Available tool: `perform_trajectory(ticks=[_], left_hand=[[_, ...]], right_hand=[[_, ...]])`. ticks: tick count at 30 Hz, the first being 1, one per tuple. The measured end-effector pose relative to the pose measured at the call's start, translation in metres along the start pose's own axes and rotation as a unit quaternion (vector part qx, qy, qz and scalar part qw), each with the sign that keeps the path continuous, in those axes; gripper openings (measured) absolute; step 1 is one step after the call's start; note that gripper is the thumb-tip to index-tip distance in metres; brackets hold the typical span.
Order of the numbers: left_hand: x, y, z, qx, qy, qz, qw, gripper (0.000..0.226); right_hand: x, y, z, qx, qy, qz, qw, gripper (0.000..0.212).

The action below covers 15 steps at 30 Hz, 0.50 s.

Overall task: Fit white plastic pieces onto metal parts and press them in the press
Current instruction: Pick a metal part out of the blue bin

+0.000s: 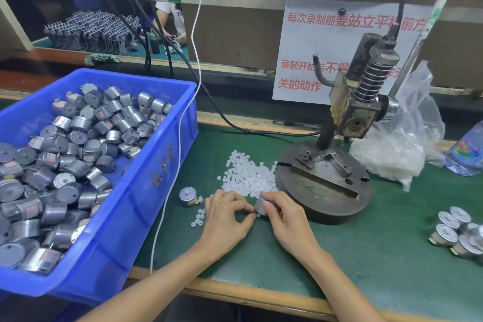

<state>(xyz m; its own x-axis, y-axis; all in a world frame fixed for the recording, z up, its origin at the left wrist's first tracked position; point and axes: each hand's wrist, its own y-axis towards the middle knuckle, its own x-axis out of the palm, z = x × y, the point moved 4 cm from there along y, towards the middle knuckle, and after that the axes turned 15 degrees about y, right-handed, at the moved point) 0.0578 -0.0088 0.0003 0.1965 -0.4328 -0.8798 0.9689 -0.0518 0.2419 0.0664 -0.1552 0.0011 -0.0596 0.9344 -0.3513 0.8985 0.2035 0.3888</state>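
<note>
My right hand (pixel 283 213) grips a small metal motor (pixel 260 205) on its side, just in front of the press base (pixel 337 206). My left hand (pixel 226 217) pinches a white plastic piece (pixel 257 214) at the motor's end, thumb and forefinger meeting there. A pile of white plastic pieces (pixel 248 174) lies on the green mat just beyond both hands. One more metal motor (pixel 188 196) stands on the mat to the left of my left hand. The hand press (pixel 366 102) rises at the right with its ram up.
A blue bin (pixel 162 154) full of metal motors fills the left side. A plastic bag (pixel 400 149) of white pieces sits behind the press. Several motors (pixel 457 232) are grouped at the right edge, a water bottle (pixel 467 149) behind them. Cables (pixel 183 117) trail over the bin.
</note>
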Motion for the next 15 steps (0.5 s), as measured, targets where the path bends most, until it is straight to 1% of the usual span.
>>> perform_trajectory(ticks=[3,6,9,12,15], left_hand=[[0.0,0.0,-0.001,-0.001,-0.004,-0.004,1.0,0.004],[-0.001,0.0,-0.001,-0.014,-0.011,0.004,1.0,0.006],[-0.007,-0.001,-0.002,-0.045,-0.057,0.031,0.997,0.02],[-0.011,-0.003,0.006,-0.007,-0.091,0.017,0.996,0.025],[-0.012,-0.004,0.01,0.023,-0.1,0.003,0.995,0.022]], right_hand=[[0.001,0.001,-0.001,-0.009,-0.012,-0.004,1.0,0.015],[0.004,-0.002,-0.007,-0.049,-0.037,-0.027,0.998,0.015],[0.006,-0.005,-0.011,-0.081,-0.095,-0.04,0.991,0.023],[0.009,-0.006,-0.016,-0.113,-0.131,-0.05,0.984,0.024],[0.01,-0.007,-0.017,-0.134,-0.149,-0.054,0.978,0.026]])
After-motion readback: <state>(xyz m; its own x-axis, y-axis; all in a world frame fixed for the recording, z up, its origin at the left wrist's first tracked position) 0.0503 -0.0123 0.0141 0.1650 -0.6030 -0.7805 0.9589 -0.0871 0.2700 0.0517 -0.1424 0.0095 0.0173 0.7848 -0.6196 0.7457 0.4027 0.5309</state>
